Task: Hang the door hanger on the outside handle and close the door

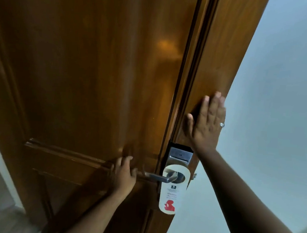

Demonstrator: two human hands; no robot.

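Wooden door (90, 72) fills the left and centre of the frame, tilted by the wide angle. White door hanger (171, 190) is hung on the metal lever handle (160, 177) at lower centre, its cut-out looped over the lever near the handle's base, card dangling below with small text and a red figure printed on it. Silver lock plate (180, 154) sits just above the hanger. Left hand (124, 174) at lower centre, fingers curled around the free end of the lever, gripping it. Right hand (205, 123) at centre right, palm flat and fingers spread straight, pressed on the wooden door frame (224, 54) just above the lock plate, holding nothing; ring (222, 124) on one finger. Pale wall (277, 106) takes the right side of the frame.
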